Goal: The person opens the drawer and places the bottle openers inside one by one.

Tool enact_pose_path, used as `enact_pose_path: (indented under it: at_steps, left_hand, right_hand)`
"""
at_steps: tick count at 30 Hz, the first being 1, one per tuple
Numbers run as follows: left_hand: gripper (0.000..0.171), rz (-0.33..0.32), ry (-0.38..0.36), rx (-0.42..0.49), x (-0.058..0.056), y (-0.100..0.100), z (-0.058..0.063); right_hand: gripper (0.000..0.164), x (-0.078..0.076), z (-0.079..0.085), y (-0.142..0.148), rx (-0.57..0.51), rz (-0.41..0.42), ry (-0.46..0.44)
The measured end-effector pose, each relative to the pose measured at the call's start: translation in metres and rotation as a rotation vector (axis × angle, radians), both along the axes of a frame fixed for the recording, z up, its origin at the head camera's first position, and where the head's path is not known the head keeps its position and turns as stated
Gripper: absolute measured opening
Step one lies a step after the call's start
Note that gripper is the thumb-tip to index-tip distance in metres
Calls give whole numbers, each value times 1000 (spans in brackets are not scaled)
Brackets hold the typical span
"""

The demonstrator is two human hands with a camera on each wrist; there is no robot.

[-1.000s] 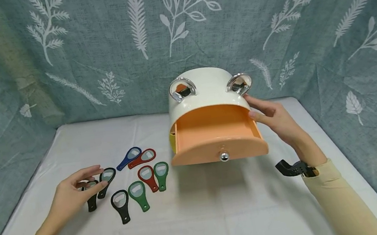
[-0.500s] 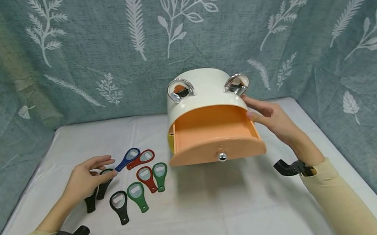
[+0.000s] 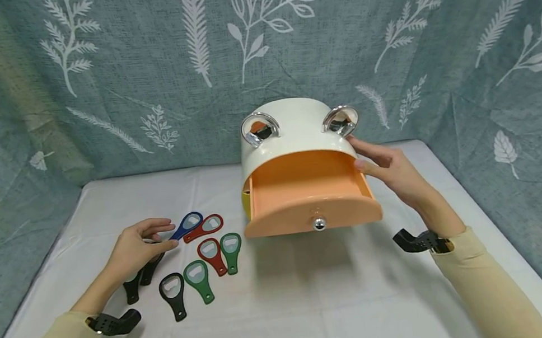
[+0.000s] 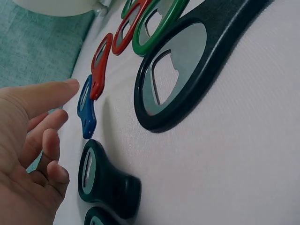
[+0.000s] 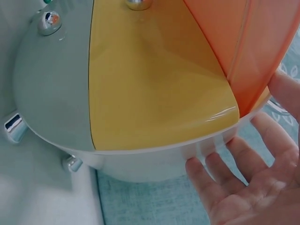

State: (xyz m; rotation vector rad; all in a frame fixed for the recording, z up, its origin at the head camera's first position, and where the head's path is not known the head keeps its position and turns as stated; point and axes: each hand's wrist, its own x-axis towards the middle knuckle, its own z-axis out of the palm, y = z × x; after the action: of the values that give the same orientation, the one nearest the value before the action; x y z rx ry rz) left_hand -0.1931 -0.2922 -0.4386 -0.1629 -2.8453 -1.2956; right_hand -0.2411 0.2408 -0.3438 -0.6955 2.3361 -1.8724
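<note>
My left hand (image 3: 134, 252) hovers around the handle end of a blue bottle opener (image 3: 191, 221), thumb and fingers parted. In the left wrist view, the blue opener (image 4: 86, 108) lies past the thumb tip. Two black bottle openers (image 3: 147, 271) are partly hidden beneath this hand. Farther right, my right hand (image 3: 400, 174) touches the side of a white frog-shaped drawer box (image 3: 296, 123), whose orange drawer (image 3: 277, 222) is pulled out. In the right wrist view, fairly straight fingers rest along the outer shell, with the thumb beside the orange drawer (image 5: 262, 42).
Two red openers (image 3: 212, 255), two green openers (image 3: 198, 279) and another black opener (image 3: 172, 294) lie on the white cloth (image 3: 295, 324). Below the orange drawer sit a yellow drawer (image 5: 154, 84) and a grey-green one (image 5: 56, 84). A patterned curtain (image 3: 149, 48) hangs behind.
My left hand has moved right and slightly away from me, from over the black openers to the blue opener's handle. The right hand stays at the drawer box.
</note>
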Motion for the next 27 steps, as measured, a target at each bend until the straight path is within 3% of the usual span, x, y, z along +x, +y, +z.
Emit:
enact_pose_path:
  at_steps: [8, 17, 27]
  left_hand:
    - [58, 2, 6, 17, -3, 4, -2]
    - [52, -1, 37, -57, -10, 7, -5]
    - [49, 4, 35, -77, -12, 6, -8]
  right_hand:
    - [54, -2, -1, 0, -10, -1, 5]
    - [55, -2, 0, 3, -4, -15, 4]
    - [54, -6, -2, 2, -16, -11, 2]
